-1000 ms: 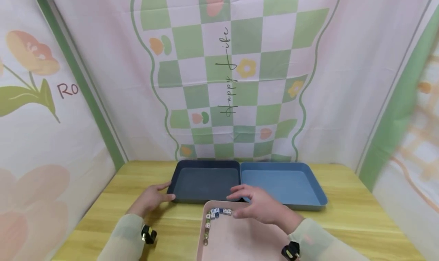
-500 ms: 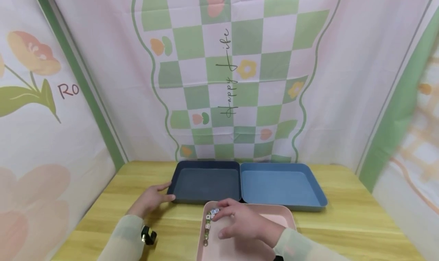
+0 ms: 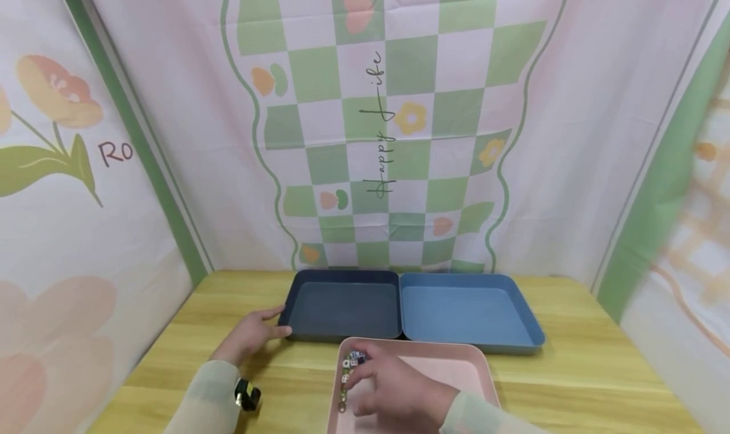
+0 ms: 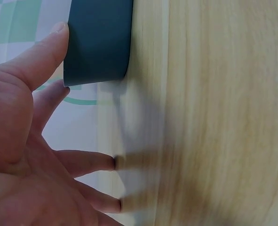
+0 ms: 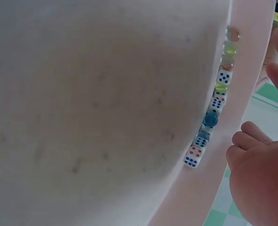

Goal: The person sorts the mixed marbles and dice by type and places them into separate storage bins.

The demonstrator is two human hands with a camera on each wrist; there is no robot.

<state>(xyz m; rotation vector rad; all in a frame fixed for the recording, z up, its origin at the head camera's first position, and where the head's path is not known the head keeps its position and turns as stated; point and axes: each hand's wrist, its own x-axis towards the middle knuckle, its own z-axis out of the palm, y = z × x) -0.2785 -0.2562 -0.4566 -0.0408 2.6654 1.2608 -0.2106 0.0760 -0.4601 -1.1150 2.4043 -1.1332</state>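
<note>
— Compared with the earlier frame, the right hand (image 3: 396,386) is further left, over the left side of the pink tray (image 3: 453,361); the left hand (image 3: 251,334) keeps its place.

— What stands around them?

— Behind the pink tray, 2 more sit side by side on the wooden table (image 3: 576,383): a dark tray (image 3: 342,310) and, to its right, a blue tray (image 3: 467,307). A checked cloth (image 3: 410,161) hangs beyond.

— And the left fingers?

— Thumb and forefinger touch the dark tray's left end; the others are spread, clear of it.

— Where do the dice (image 5: 195,152) and marbles (image 5: 211,118) lie?

— Along the pink tray's left wall, in 1 row reaching the back corner. The right fingers are loosely bent, thumb and forefinger apart with nothing visible between them. They're close to the row and hide part of it from the head view; whether a fingertip touches it, I cannot tell.
</note>
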